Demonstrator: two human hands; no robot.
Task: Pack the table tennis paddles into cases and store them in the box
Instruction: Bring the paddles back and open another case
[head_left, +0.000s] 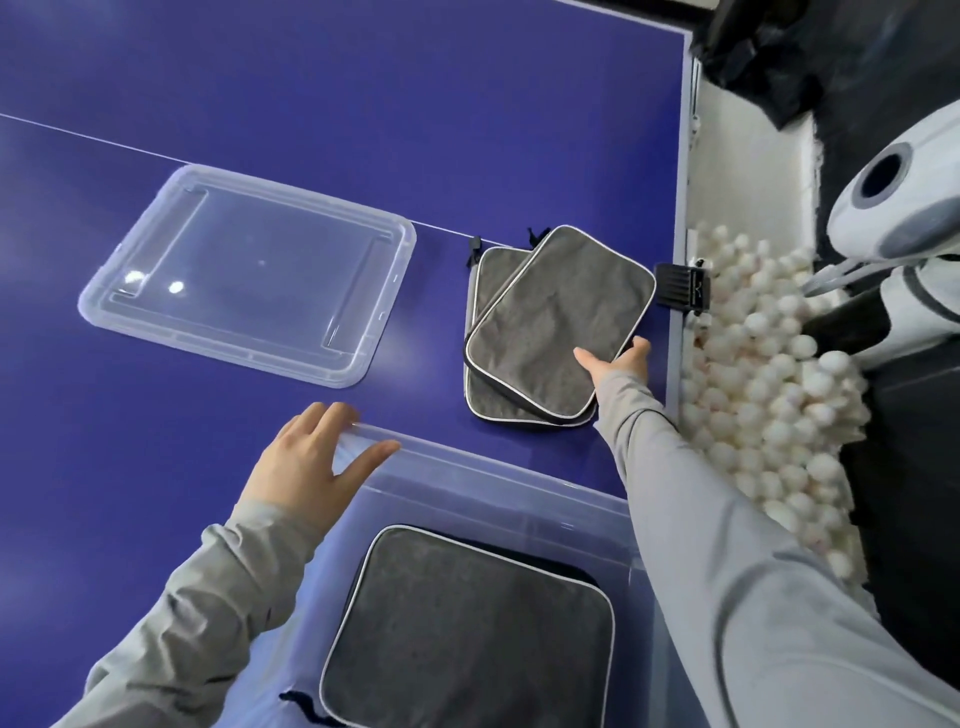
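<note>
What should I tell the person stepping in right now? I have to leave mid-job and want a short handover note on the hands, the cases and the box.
Left hand: open, fingers resting on the far rim of the clear box.
Right hand: gripping the near edge of the top case, which lies on a second case near the right edge of the blue table.
Done: one grey case already lies in the box.
Left: move both stacked cases into the box. The lid lies off, flat on the table to the left. Whether the cases hold paddles cannot be seen.
</note>
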